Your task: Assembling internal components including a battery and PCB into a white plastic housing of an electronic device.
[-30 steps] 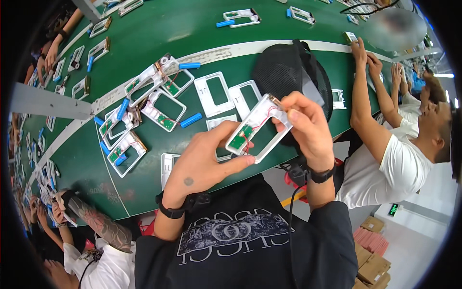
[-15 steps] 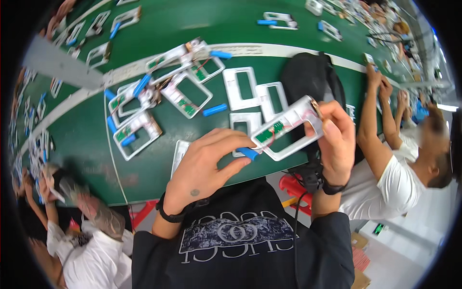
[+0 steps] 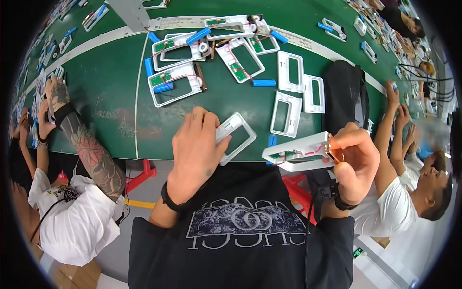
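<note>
We note a green table (image 3: 106, 101) crossed by white lines. The frames (image 3: 288, 111) are white, some carrying green boards (image 3: 239, 74), red wires and blue cylinders (image 3: 263, 83). Our shirt (image 3: 240, 241) is black with a pale print; a black bag (image 3: 344, 94) lies far right.

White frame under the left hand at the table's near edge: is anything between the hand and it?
Nothing visible. The left hand lies directly on the white frame near the green table edge. The right hand holds a wired frame assembly apart, off to the right.
</note>
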`<state>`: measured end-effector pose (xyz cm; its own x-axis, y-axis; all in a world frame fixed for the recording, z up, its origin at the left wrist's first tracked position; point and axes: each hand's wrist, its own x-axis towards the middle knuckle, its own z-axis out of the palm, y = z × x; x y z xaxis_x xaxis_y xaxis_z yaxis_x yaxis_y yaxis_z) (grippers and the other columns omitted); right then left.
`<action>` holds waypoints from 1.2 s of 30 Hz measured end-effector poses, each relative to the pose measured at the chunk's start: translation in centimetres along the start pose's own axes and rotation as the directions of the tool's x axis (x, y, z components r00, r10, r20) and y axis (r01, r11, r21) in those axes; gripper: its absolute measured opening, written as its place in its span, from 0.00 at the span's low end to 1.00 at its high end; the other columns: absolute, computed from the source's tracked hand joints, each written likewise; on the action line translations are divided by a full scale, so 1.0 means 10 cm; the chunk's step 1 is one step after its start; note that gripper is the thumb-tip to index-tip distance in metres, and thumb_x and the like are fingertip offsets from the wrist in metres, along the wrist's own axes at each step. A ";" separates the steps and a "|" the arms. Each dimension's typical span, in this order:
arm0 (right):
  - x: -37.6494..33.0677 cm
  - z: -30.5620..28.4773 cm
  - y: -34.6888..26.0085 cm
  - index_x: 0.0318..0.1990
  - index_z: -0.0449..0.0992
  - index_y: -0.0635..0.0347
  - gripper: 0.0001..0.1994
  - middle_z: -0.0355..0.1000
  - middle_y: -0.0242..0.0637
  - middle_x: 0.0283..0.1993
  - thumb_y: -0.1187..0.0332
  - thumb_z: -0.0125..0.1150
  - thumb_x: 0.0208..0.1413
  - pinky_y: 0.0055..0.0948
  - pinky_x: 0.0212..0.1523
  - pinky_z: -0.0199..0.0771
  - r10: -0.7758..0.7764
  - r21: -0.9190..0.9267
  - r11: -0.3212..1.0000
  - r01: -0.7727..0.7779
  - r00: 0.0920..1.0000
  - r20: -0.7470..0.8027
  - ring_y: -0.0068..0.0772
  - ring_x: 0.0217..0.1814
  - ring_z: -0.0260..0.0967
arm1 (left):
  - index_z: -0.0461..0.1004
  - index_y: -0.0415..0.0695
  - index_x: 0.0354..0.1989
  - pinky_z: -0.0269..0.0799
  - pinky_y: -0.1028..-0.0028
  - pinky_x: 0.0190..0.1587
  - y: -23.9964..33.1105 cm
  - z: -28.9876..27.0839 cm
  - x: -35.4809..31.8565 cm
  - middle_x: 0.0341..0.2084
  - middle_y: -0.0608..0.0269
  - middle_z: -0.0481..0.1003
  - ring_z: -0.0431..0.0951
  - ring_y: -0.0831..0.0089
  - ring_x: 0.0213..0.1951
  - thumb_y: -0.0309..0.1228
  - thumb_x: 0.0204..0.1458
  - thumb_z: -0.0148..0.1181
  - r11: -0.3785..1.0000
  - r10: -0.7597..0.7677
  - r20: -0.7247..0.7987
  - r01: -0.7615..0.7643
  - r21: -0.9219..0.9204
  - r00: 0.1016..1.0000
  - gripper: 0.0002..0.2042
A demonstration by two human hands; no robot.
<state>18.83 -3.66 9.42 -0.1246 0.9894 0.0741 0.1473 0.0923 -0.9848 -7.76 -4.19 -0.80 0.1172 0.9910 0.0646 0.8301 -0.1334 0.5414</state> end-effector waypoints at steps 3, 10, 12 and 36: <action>-0.06 -0.04 0.02 0.38 0.77 0.67 0.17 0.73 0.35 0.31 0.66 0.73 0.44 0.23 0.32 0.61 -0.030 -0.016 0.999 0.031 0.999 0.025 0.24 0.30 0.65 | 0.65 0.39 0.38 0.72 0.58 0.34 0.07 0.04 0.05 0.33 0.53 0.74 0.76 0.49 0.33 0.27 0.43 0.67 1.000 -0.004 0.107 0.007 -0.030 0.994 0.17; -0.07 -0.23 -0.30 0.38 0.77 0.67 0.13 0.71 0.35 0.29 0.69 0.72 0.47 0.26 0.31 0.65 -0.210 -0.054 0.974 0.219 0.968 0.141 0.27 0.29 0.66 | 0.61 0.37 0.34 0.74 0.64 0.39 0.52 -0.06 0.31 0.32 0.55 0.77 0.79 0.61 0.34 0.27 0.48 0.58 0.807 0.009 0.234 0.132 -0.576 0.972 0.12; -0.22 -0.32 -0.43 0.38 0.78 0.66 0.13 0.71 0.36 0.29 0.72 0.72 0.47 0.27 0.30 0.66 -0.291 -0.031 0.954 0.297 0.949 0.124 0.28 0.28 0.67 | 0.62 0.38 0.34 0.75 0.64 0.43 0.64 0.07 0.39 0.36 0.51 0.76 0.78 0.63 0.39 0.27 0.50 0.56 0.560 0.129 0.298 0.178 -0.809 0.946 0.10; -0.04 -1.38 -0.10 0.43 0.73 0.67 0.10 0.74 0.34 0.37 0.71 0.62 0.57 0.21 0.39 0.71 -0.006 0.199 0.980 0.024 0.996 -0.092 0.19 0.37 0.72 | 0.67 0.37 0.58 0.81 0.62 0.44 1.90 0.92 1.01 0.45 0.46 0.77 0.82 0.58 0.43 0.63 0.63 0.22 -0.152 0.593 0.556 0.758 -0.634 0.583 0.40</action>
<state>32.28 -2.62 12.54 -0.0348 0.9949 0.0944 -0.0537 0.0924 -0.9943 14.23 3.23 2.45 0.8632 0.4934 -0.1071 -0.3829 0.7781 0.4980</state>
